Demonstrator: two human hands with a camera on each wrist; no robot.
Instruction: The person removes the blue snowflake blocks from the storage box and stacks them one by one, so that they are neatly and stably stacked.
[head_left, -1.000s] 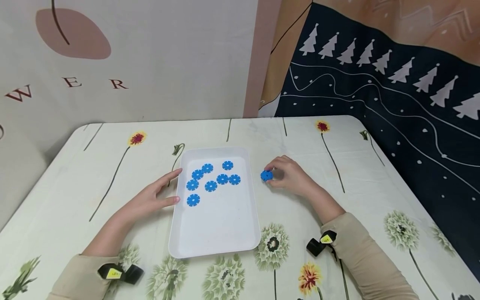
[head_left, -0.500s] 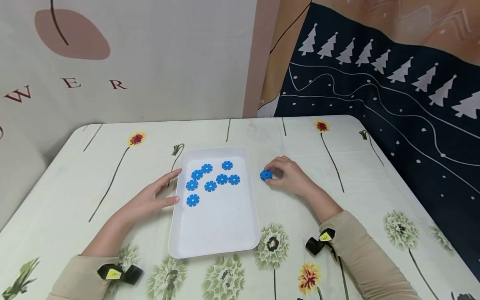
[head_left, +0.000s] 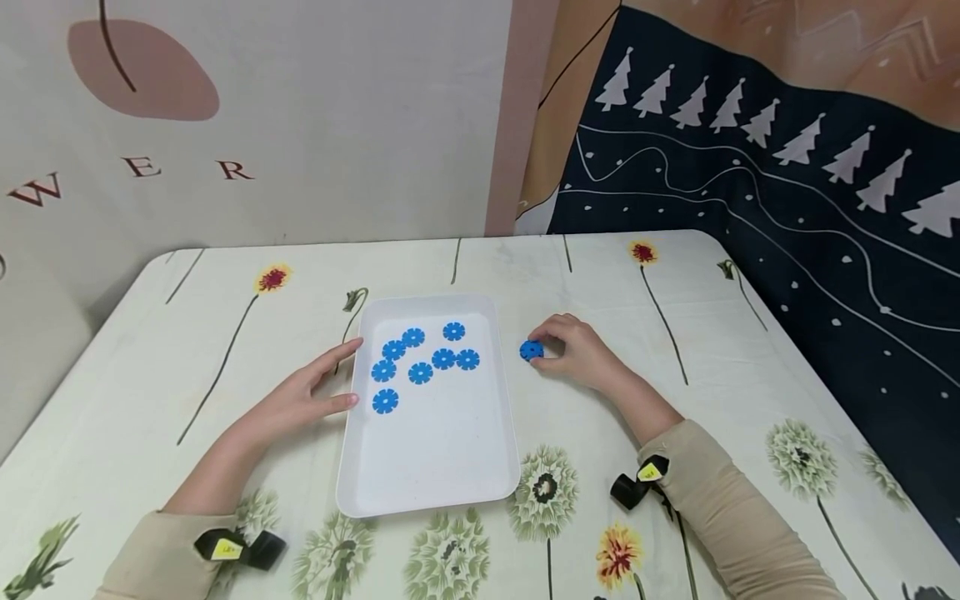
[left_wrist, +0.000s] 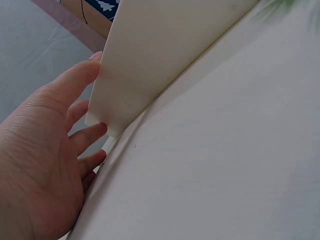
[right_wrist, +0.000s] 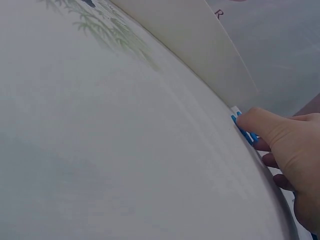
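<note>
A white tray [head_left: 435, 467] lies on the table in the head view, with several blue notched plastic discs [head_left: 421, 372] flat in its far half. My left hand [head_left: 300, 396] rests its fingertips and thumb on the tray's left side, fingers fairly straight; in the left wrist view they touch the tray wall [left_wrist: 150, 55] from outside. Just right of the tray, my right hand [head_left: 581, 354] pinches a blue notched disc [head_left: 531, 351] between thumb and fingers, low by the tabletop. In the right wrist view thin blue edges [right_wrist: 243, 131] show at the fingertips, perhaps more than one disc.
A flower-print cloth [head_left: 630, 333] covers the table. Behind it stands a pale wall hanging [head_left: 360, 125], and a dark hanging with white trees [head_left: 720, 183] borders the right side. Black wrist cameras [head_left: 633, 487] sit at both sleeves.
Hardly anything differs. The whole head view has shifted very slightly; both hands, the pinched disc and the tray stay in place.
</note>
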